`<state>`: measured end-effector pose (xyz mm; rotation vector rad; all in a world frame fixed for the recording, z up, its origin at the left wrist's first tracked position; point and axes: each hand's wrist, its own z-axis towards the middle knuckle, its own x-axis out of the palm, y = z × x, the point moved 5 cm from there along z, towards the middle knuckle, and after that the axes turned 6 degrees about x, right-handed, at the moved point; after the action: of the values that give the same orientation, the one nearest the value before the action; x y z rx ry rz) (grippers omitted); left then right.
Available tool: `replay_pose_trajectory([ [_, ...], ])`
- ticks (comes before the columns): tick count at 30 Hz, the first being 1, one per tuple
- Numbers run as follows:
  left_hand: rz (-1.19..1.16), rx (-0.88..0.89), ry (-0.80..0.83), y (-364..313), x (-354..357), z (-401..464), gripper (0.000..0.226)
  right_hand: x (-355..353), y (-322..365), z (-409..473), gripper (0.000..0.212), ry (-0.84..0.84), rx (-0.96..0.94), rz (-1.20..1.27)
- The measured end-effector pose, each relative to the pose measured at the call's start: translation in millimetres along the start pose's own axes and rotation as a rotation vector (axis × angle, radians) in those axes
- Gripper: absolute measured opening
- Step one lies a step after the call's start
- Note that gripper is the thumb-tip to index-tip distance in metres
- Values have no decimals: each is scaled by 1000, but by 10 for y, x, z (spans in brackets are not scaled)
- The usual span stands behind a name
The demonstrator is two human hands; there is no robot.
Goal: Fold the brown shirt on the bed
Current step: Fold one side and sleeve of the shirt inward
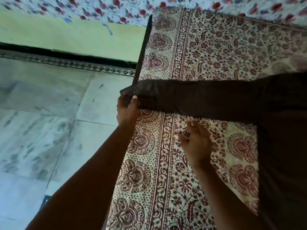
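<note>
The brown shirt [274,130] lies on the bed's patterned sheet [216,47], its body at the right edge of view. One long sleeve [191,98] stretches leftward toward the bed's edge. My left hand [127,108] grips the cuff end of that sleeve, thumb on top, at the bed's left edge. My right hand [196,143] hovers or rests flat on the sheet just below the sleeve, fingers straight and spread, holding nothing.
A dark wooden bed rail [142,52] runs along the bed's left edge. Left of it are a tiled floor [41,130] and a pale green wall [74,35]. A floral cloth with red flowers [116,7] lies across the top.
</note>
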<state>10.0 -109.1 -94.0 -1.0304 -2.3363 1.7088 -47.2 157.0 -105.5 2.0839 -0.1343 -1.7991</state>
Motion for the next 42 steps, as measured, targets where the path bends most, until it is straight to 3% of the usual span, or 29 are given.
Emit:
replay_pose_trajectory([
  [3,3,61,-165,-179,-85,-28,26,9,-3,-51,63,12,-6,6],
  [6,-10,254,-189,-425,9,-210,27,-13,-15,-52,65,91,11,98],
  [9,14,431,-13,-579,328,-557,26,-232,-83,32,60,152,84,447],
  [12,95,653,252,-671,761,-1144,30,-573,-274,178,44,237,381,915],
  [15,252,835,476,-618,1194,-1691,52,-925,-529,371,88,350,643,1326],
  [16,298,896,557,-587,1345,-1881,61,-1071,-629,449,91,345,665,1383],
  [17,335,942,625,-571,1487,-2078,66,-1216,-746,508,82,326,675,1377],
  [20,335,947,734,-498,1835,-2511,63,-1518,-1109,619,18,249,614,1158],
  [21,327,931,745,-481,1939,-2632,59,-1578,-1283,643,13,214,605,1072],
  [24,432,945,628,-451,2247,-2849,58,-1761,-1844,672,28,140,676,1065],
  [26,719,953,444,-413,2509,-2858,68,-1982,-2218,653,33,145,694,1093],
  [28,933,854,342,-391,2792,-2802,77,-2197,-2663,658,25,174,688,1093],
  [30,994,773,298,-386,3017,-2726,71,-2435,-3049,677,13,181,676,1081],
  [34,1075,777,306,-450,3610,-2943,59,-2963,-3993,931,7,-38,598,787],
  [37,1092,936,377,-550,4174,-3403,52,-3290,-4656,1200,27,-205,585,531],
  [42,931,1028,425,-746,4970,-3973,24,-3695,-5472,1745,26,-261,552,322],
])
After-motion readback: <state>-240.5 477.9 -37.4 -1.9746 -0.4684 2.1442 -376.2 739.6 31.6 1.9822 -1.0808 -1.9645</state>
